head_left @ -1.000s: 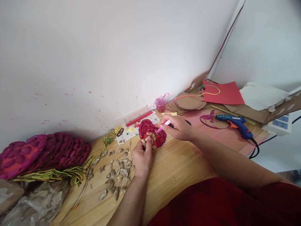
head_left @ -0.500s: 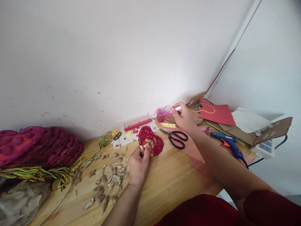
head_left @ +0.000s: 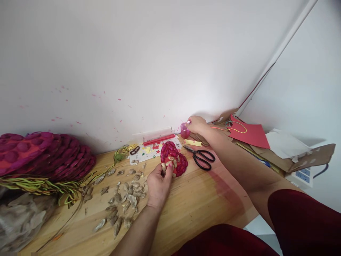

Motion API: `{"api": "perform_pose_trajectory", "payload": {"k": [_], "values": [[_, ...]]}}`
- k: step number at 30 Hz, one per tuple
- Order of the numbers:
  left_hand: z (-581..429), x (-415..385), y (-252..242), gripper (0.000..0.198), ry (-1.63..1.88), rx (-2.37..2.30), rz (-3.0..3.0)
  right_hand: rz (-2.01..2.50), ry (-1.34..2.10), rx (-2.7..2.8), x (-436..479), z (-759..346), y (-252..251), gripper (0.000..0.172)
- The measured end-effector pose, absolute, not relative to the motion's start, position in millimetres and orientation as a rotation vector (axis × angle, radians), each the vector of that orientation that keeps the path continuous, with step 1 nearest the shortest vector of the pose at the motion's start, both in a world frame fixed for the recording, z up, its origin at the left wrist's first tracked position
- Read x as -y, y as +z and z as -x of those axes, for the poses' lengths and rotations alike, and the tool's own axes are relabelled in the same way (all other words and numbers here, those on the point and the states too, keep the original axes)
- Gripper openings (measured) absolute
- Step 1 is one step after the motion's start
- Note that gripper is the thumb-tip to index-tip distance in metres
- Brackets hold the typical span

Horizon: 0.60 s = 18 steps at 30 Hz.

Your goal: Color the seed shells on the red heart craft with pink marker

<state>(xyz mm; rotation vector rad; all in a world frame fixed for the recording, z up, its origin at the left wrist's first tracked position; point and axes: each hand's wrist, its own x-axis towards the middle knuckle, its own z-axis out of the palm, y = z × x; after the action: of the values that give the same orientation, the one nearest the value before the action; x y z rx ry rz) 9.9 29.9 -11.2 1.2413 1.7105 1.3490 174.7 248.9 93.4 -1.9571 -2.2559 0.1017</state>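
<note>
My left hand (head_left: 159,185) pinches the lower left edge of a red craft piece (head_left: 170,151) covered with peanut shells. Most of its shells are painted magenta; a few near my thumb are bare tan. My right hand (head_left: 197,124) is closed at the rim of a small clear cup of magenta paint (head_left: 184,133). Its fingers are round a paintbrush, now mostly hidden by the hand and cup. Black-handled scissors (head_left: 203,159) lie just right of the craft piece, below a yellow strip (head_left: 192,143).
Loose peanut shells (head_left: 130,192) are scattered left of my left hand. A stack of magenta shell-covered pieces (head_left: 66,156) with yellow-green cords (head_left: 34,185) stands at far left. Star-patterned paper (head_left: 151,151) lies by the paint-spotted wall. Red paper (head_left: 250,134) and cardboard are at right.
My right hand has moved left and down to the paint cup, taking the paintbrush with it. My left hand still holds the craft piece in about the same place. The view has shifted slightly.
</note>
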Motion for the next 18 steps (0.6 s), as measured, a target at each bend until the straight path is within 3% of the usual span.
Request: {"api": "perform_pose_trajectory", "payload": {"k": [18], "values": [[-10.1, -29.4, -11.2, 0.042, 1.364, -1.723, -1.25, 1.981, -0.055, 2.242, -246.0, -171.2, 89.6, 0.033]]}}
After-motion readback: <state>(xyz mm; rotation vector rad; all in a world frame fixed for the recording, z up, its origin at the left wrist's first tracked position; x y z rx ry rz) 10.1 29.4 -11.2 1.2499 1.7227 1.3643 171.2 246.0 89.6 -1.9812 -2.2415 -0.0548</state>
